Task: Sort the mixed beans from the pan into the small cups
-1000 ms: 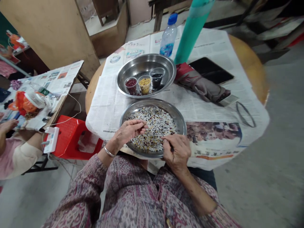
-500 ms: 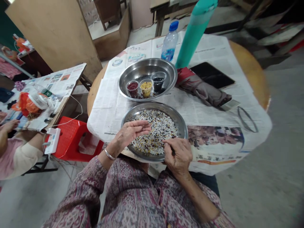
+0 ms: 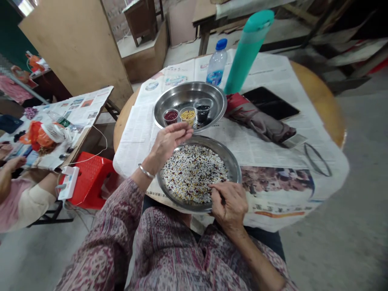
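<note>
In front of me, a steel basin (image 3: 237,161) holds white grains (image 3: 194,173) mixed with yellow, dark red and black beans. My left hand (image 3: 169,141), palm up and cupped, hangs over this basin's far rim, close to the clear cups. Its fingers are together; small dark beans showed on them a moment earlier, but the palm is now mostly hidden. My right hand (image 3: 229,202) is at the basin's right near edge, fingers curled in a pinch, with dark beans showing inside the curl. The farther basin (image 3: 188,91) holds a cup of red beans (image 3: 171,116), one of yellow beans (image 3: 188,116) and one of black beans (image 3: 202,111).
Newspaper (image 3: 136,125) covers the round table. Behind the basins stand a water bottle (image 3: 217,64) and a tall teal bottle (image 3: 248,52). To the right lie a folded umbrella (image 3: 260,119), a black tablet (image 3: 269,103) and a dark loop (image 3: 317,159). A red stool (image 3: 91,182) stands left.
My left hand has moved forward from above the grains toward the cups, its fingers curling more. My right hand keeps its pinch at the near basin. The view has shifted slightly.
</note>
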### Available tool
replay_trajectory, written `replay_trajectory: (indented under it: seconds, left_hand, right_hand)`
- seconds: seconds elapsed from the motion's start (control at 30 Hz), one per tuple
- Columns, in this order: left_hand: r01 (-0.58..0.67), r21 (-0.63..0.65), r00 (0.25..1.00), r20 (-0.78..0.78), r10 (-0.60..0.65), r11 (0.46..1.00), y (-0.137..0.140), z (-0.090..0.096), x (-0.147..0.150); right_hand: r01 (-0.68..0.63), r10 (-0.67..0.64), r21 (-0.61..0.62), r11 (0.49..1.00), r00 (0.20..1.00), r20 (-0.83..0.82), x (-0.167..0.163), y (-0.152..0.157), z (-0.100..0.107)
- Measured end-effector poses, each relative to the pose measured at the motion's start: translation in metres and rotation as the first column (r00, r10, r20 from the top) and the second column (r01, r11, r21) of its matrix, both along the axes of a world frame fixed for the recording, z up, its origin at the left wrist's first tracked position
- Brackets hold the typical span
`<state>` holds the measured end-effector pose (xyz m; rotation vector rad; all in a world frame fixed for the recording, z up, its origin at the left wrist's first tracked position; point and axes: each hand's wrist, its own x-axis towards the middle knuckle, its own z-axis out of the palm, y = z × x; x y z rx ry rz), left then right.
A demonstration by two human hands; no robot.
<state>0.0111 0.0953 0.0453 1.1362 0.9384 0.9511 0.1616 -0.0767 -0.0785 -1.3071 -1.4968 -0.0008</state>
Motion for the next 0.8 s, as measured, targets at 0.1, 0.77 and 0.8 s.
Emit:
replay_trajectory:
  seconds: [0.1, 0.77, 0.8]
  left_hand:
    - [-0.007, 0.160, 1.000, 0.008, 0.006, 0.987, 0.043, 0.004, 0.023]
    - [-0.006, 0.595, 0.892, -0.359, 0.273, 0.803, 0.119, -0.011, -0.010]
    - [-0.008, 0.618, 0.872, -0.381, 0.308, 0.786, 0.117, -0.010, -0.016]
  right_hand:
    - [-0.002, 0.002, 0.002, 1.000, 1.000, 0.008, 0.000, 0.000, 0.000]
    - [0.001, -0.001, 0.014, 1.000, 1.000, 0.012, -0.001, 0.001, 0.002]
    - [0.001, -0.002, 0.018, 1.000, 1.000, 0.011, -0.001, 0.001, 0.002]
